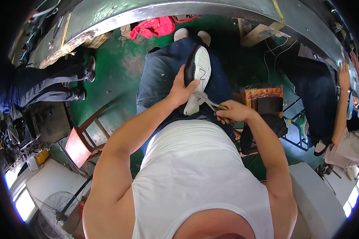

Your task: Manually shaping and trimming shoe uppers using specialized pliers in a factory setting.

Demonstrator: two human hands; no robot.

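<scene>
A shoe (201, 71) lies bottom-up along my thighs, its toe pointing away from me. Its underside is white, with a dark line on it, and black material wraps the left edge and toe. My left hand (182, 91) is closed around the shoe's left side, thumb across the white underside. In my right hand (236, 112) are pincers (214, 104), gripped by the handles. Their metal jaws reach the shoe's heel half, close to my left thumb. Whether the jaws are closed on material is too small to tell.
A metal-edged workbench (211, 10) curves across the far side. A wooden chair (81, 145) stands at left and a fan (60, 211) at lower left. On my right are a box with a patterned cover (263, 93) and a black bag (271, 127). Other people sit on both sides.
</scene>
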